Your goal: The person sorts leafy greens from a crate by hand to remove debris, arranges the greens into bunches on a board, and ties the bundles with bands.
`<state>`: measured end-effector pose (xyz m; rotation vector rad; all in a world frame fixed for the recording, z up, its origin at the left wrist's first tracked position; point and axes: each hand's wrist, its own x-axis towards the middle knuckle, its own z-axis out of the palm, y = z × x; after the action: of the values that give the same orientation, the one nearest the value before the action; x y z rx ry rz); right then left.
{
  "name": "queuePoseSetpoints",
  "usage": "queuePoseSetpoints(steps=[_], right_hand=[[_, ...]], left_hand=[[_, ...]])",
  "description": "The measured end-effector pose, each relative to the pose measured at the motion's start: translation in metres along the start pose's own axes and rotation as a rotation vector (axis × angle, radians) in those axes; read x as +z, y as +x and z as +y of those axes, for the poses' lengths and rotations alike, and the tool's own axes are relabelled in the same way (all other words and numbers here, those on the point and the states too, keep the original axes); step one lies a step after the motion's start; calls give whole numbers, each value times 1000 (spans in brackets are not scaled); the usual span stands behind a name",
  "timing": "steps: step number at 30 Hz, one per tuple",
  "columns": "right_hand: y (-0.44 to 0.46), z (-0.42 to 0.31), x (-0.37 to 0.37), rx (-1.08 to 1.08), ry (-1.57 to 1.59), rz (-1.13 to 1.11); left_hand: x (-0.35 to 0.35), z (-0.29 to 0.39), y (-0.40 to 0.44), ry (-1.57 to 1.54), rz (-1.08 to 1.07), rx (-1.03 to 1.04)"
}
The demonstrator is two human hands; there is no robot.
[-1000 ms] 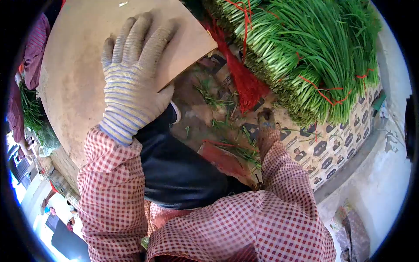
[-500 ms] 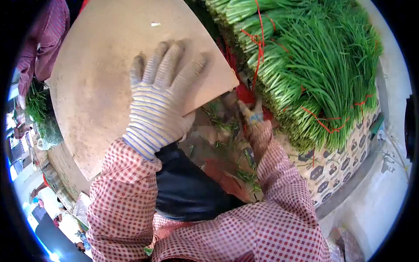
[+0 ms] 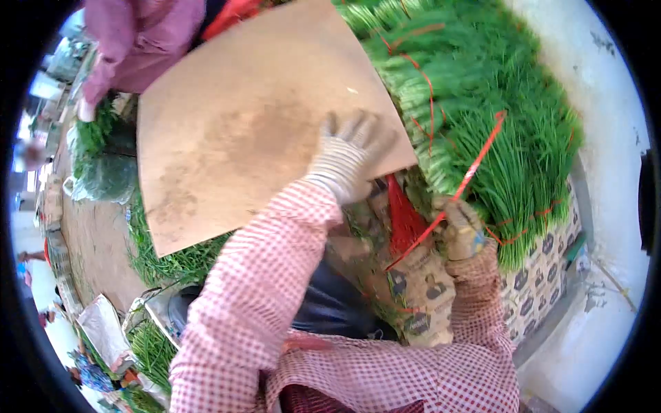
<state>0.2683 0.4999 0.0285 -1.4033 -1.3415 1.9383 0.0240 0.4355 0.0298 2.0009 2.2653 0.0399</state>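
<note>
My left hand [image 3: 346, 155], in a striped knit glove, lies with its fingers extended on the right part of a brown board [image 3: 227, 131]. The hand is slightly blurred. To the right, my right hand [image 3: 460, 227], in a stained glove, is closed around a long red tie strip [image 3: 478, 162]. One end of the strip points up over the greens, the other down to the left. Between my hands, below the board's corner, hangs a bunch of red ties [image 3: 405, 219]. Beyond my right hand, long green leafy stalks [image 3: 509, 138] are stacked in bundles bound with red ties.
Printed cardboard [image 3: 430, 292] covers the surface under the stalks. A pale wall [image 3: 613, 289] stands at the right. At the upper left is another person's sleeve [image 3: 148, 41], near greens and a plastic bag [image 3: 103, 177]. Loose greens [image 3: 175, 251] lie below the board.
My right hand has come up from beside the red ties and now holds a single strip. The view has shifted, and my left hand and the board appear further right.
</note>
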Motion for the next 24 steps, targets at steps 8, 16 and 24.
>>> queuePoseSetpoints(steps=[8,16,24], right_hand=[[35,-120,158,-296,-508,-446],[162,-28,310,-543,-815,-591],[36,-54,309,-1037,-1641,-418]], left_hand=[[-28,-60,-86,-799,43,-317],[-34,-98,-372,-369,536,-834],[-18,29,-487,-428,733,-1217]])
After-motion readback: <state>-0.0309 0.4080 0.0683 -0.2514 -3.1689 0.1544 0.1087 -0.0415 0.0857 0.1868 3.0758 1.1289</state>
